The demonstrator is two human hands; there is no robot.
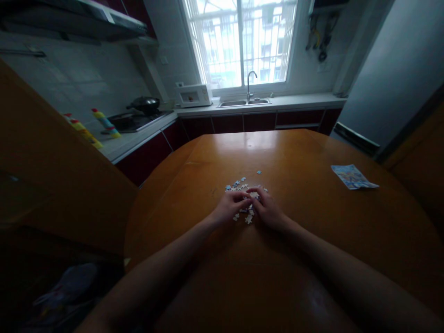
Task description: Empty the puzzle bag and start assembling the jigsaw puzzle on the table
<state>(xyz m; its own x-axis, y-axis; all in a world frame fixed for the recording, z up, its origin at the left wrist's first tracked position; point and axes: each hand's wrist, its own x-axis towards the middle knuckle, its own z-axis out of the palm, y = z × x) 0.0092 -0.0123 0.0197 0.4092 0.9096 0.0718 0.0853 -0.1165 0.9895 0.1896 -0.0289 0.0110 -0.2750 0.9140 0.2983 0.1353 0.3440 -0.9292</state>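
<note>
Several small jigsaw puzzle pieces (237, 184) lie scattered in the middle of a round orange-brown wooden table (298, 157). My left hand (230, 207) and my right hand (266, 207) rest on the table side by side, fingertips meeting over the pieces. Both hands have curled fingers pinching at small pieces between them; which piece each one holds is too small to make out. More pieces (248, 218) lie just below, between the hands.
A printed picture sheet (353, 177) lies on the table at the right. Behind the table runs a kitchen counter with a sink (244, 102), a white microwave (193, 95), a stove with a pan (145, 105) and bottles (106, 123). A wooden chair back (52, 166) stands at left.
</note>
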